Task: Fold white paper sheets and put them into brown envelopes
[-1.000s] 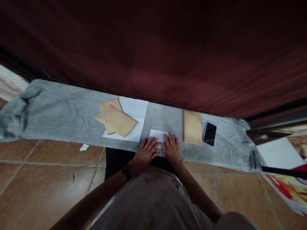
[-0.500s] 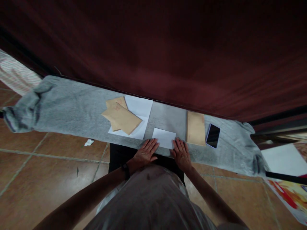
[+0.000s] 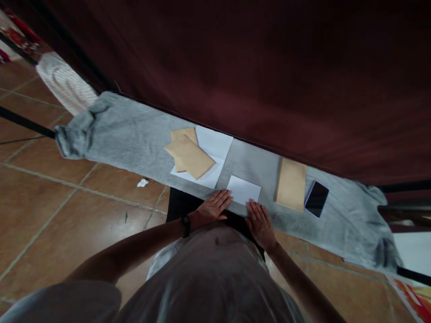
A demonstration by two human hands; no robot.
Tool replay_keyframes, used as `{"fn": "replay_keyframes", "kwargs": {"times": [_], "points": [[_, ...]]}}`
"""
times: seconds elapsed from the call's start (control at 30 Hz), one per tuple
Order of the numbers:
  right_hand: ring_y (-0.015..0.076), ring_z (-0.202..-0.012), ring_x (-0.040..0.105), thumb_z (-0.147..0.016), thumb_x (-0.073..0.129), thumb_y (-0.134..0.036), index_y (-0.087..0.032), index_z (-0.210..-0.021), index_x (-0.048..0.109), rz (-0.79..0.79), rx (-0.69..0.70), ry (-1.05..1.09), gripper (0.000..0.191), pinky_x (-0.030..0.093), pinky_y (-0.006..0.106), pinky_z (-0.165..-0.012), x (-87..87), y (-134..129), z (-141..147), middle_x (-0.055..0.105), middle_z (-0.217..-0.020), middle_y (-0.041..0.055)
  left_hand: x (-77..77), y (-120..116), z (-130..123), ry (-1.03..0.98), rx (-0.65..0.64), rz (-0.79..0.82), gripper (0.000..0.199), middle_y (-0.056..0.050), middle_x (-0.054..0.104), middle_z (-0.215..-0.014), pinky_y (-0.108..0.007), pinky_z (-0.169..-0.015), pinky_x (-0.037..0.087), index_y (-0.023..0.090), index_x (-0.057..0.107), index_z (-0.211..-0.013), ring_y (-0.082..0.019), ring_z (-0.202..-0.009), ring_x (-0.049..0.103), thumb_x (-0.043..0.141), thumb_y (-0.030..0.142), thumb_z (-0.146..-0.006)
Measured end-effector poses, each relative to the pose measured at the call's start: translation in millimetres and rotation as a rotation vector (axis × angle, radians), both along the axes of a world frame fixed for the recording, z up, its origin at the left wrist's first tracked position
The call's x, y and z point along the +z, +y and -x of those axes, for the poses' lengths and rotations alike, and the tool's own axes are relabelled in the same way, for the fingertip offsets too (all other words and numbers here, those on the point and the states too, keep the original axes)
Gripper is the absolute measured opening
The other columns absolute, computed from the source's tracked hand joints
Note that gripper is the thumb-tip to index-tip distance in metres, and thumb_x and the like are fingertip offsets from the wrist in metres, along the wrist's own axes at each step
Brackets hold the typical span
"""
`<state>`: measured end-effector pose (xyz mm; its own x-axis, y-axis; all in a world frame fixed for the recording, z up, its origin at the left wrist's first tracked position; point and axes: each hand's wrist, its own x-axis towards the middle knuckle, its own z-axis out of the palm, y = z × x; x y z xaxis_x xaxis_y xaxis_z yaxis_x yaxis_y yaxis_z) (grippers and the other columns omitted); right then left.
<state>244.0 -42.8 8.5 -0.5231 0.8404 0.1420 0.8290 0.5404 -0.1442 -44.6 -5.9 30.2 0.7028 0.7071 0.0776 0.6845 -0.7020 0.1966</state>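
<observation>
A small white sheet of paper (image 3: 243, 189) lies flat near the front edge of a narrow surface covered with grey cloth (image 3: 134, 134). My left hand (image 3: 215, 206) rests flat, its fingertips at the sheet's left corner. My right hand (image 3: 261, 224) lies flat too, fingertips touching the lower right edge of the sheet. Neither hand grips anything. Left of the sheet, overlapping brown envelopes (image 3: 197, 159) sit on larger white paper (image 3: 218, 143). A stack of brown envelopes (image 3: 291, 184) is to the right.
A phone (image 3: 317, 198) lies right of the brown stack. Dark red fabric (image 3: 235, 67) rises along the far edge. Striped cloth (image 3: 69, 85) hangs at the left. A white scrap (image 3: 142, 183) is on the tiled floor (image 3: 50, 188).
The view has turned, so the covered surface appears more slanted and shifted to the right. Both hands remain flat at the small sheet's near edge.
</observation>
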Motion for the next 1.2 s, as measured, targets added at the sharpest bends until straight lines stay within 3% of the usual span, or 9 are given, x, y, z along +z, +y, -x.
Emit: {"fn": "replay_keyframes", "kwargs": {"times": [0.13,0.27,0.4,0.5,0.77,0.97,1.2], "points": [[0.0248,-0.148,0.038,-0.105,0.041,-0.030,-0.017,-0.161,0.023,0.007,0.032,0.023,0.060,0.030,0.048,-0.123,2.2,1.6,-17.3,0.040,-0.160,0.0126,1.6,-1.4,-1.1,-0.008,0.006,-0.015,0.074,-0.022,0.033,-0.161,-0.048,-0.125,0.024,0.007,0.037,-0.154,-0.031,-0.153,0.027,0.047,0.055,-0.099],[0.0268,-0.149,0.037,-0.105,0.041,-0.030,-0.019,-0.156,0.036,0.023,0.042,0.080,0.053,0.032,0.053,-0.121,2.1,12.8,-17.0,0.044,-0.158,0.0118,-5.9,2.1,-6.5,0.015,0.030,-0.028,0.063,-0.020,0.040,-0.159,-0.047,-0.123,0.028,0.010,0.043,-0.151,-0.030,-0.150,0.034,0.045,0.049,-0.101],[0.0263,-0.148,0.037,-0.105,0.039,-0.029,-0.018,-0.154,0.039,0.030,0.004,0.089,0.050,0.031,0.053,-0.122,1.2,25.4,-6.3,0.041,-0.160,0.0125,-13.1,12.5,-13.7,0.081,0.040,-0.007,0.046,-0.017,0.052,-0.152,-0.044,-0.117,0.035,0.016,0.052,-0.144,-0.027,-0.143,0.046,0.049,0.025,-0.099],[0.0257,-0.148,0.038,-0.105,0.040,-0.029,-0.016,-0.155,0.037,0.032,-0.022,0.064,0.051,0.030,0.051,-0.122,1.1,29.0,0.4,0.042,-0.159,0.0134,-11.4,21.1,-18.0,0.126,0.029,-0.005,0.049,-0.014,0.058,-0.145,-0.043,-0.111,0.040,0.019,0.053,-0.143,-0.027,-0.137,0.051,0.049,0.012,-0.094],[0.0249,-0.144,0.042,-0.104,0.041,-0.029,-0.018,-0.153,0.041,0.041,-0.050,0.043,0.050,0.029,0.049,-0.121,6.6,30.5,3.8,0.046,-0.156,0.0122,-3.9,30.1,-26.5,0.168,0.006,-0.054,0.041,-0.014,0.065,-0.128,-0.042,-0.095,0.049,0.018,0.060,-0.132,-0.028,-0.122,0.057,0.047,0.009,-0.094],[0.0267,-0.142,0.043,-0.102,0.042,-0.026,-0.015,-0.150,0.045,0.027,-0.074,0.042,0.049,0.028,0.050,-0.121,10.0,32.4,13.0,0.049,-0.153,0.0139,1.0,31.7,-34.7,0.171,0.019,-0.041,0.044,-0.016,0.065,-0.128,-0.042,-0.095,0.049,0.016,0.061,-0.131,-0.029,-0.122,0.056,0.049,0.004,-0.090],[0.0279,-0.138,0.046,-0.102,0.046,-0.029,-0.013,-0.147,0.049,0.011,-0.118,0.028,0.047,0.030,0.049,-0.120,10.9,34.4,22.5,0.051,-0.152,0.0143,15.5,38.4,-36.4,0.230,-0.026,-0.039,0.028,-0.014,0.065,-0.122,-0.038,-0.082,0.052,0.016,0.065,-0.113,-0.026,-0.116,0.058,0.048,0.006,-0.094]]}}
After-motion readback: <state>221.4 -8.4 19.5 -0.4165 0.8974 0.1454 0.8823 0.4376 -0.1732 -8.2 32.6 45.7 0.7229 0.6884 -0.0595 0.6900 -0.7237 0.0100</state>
